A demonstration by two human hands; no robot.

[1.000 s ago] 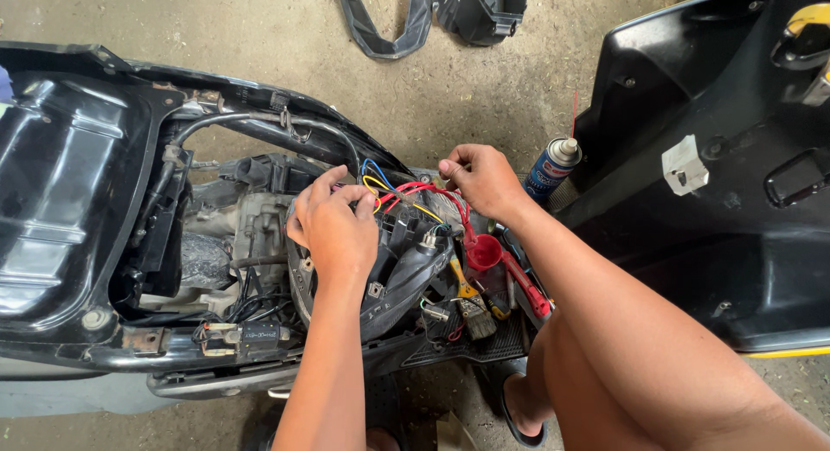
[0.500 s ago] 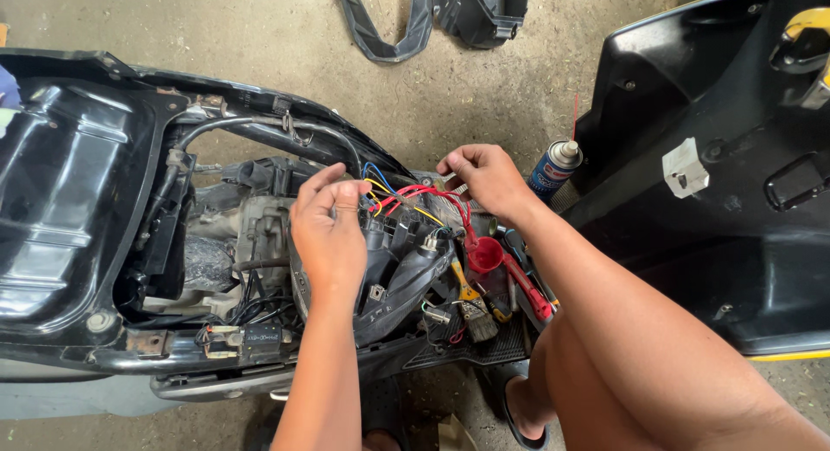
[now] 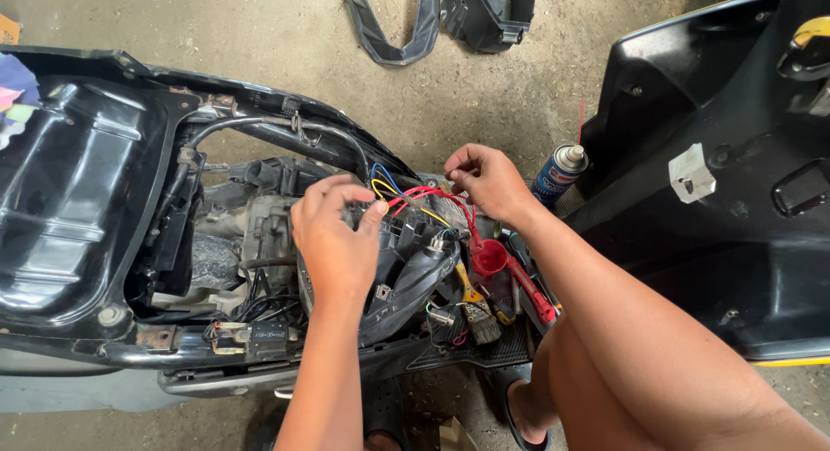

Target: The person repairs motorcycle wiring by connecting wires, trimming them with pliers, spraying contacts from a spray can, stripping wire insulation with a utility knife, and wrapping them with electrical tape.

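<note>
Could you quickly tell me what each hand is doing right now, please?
Left hand: fingers curled closed around the coloured wires.
Right hand: fingers pinched shut on the red wire.

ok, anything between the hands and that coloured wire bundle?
Nothing visible. The right hand already pinches the red wires, and the left hand has its fingertips at the blue and yellow wires.
</note>
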